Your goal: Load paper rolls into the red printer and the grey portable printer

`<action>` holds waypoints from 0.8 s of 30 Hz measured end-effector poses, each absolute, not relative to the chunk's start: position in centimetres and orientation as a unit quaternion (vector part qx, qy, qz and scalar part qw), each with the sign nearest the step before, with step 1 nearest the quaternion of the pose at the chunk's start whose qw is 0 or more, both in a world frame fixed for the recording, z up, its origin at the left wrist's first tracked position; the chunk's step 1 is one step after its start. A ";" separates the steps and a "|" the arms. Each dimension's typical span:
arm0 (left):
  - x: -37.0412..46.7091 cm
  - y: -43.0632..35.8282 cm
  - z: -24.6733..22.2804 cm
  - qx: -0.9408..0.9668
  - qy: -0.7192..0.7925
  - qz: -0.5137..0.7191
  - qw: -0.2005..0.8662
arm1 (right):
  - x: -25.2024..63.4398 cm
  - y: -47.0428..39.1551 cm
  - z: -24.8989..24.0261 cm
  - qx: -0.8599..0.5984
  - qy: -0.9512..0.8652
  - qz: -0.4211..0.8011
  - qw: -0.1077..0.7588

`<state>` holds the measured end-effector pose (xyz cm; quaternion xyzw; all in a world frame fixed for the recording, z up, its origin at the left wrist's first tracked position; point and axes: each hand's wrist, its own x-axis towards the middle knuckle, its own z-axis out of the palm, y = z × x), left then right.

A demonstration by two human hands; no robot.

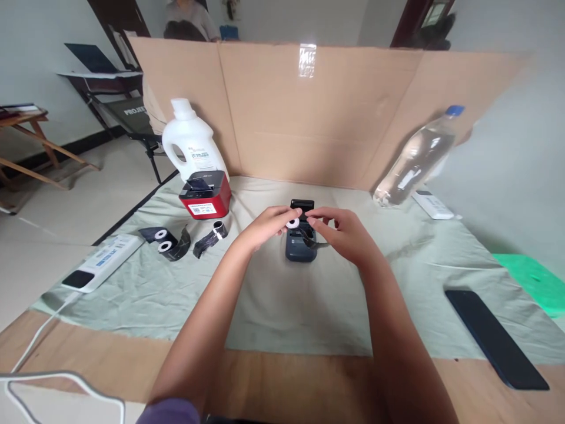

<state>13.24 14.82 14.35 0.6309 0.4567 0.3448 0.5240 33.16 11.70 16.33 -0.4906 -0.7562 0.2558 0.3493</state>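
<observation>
Roll [292, 224], white-cored; device [301, 252], smooth, rounded

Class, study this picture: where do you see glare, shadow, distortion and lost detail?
Head view: glare whitens the clear tape on the cardboard; head view: soft shadow dims the cloth near the dark device; head view: clear bottle and white jug lean outward, likely wide-angle distortion; head view: the dark device's small marks are unreadable.
</observation>
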 end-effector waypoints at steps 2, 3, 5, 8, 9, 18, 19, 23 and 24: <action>13.4 15.2 13.7 0.634 0.431 0.332 0.550 | 33.2 12.3 15.9 -0.490 -0.757 0.269 0.339; 13.5 15.4 13.3 0.630 0.424 0.327 0.563 | 33.2 12.6 15.7 -0.490 -0.757 0.274 0.336; 13.6 15.8 12.4 0.610 0.432 0.319 0.583 | 33.2 12.9 15.4 -0.485 -0.758 0.286 0.329; 13.7 16.3 11.5 0.601 0.474 0.302 0.568 | 33.1 12.9 15.2 -0.479 -0.759 0.307 0.316; 13.8 16.4 11.4 0.612 0.489 0.296 0.546 | 32.9 12.9 15.2 -0.480 -0.759 0.313 0.310; 14.5 14.7 13.1 0.671 0.620 0.285 0.288 | 29.9 13.8 12.1 -0.489 -0.726 0.322 0.361; 14.4 14.9 12.9 0.681 0.598 0.295 0.301 | 29.9 14.2 11.5 -0.494 -0.704 0.338 0.382; 13.7 16.5 11.2 0.687 0.482 0.331 0.432 | 30.9 15.9 9.5 -0.504 -0.585 0.459 0.439; 13.6 17.0 10.6 0.678 0.465 0.335 0.461 | 31.2 16.2 9.2 -0.502 -0.569 0.480 0.440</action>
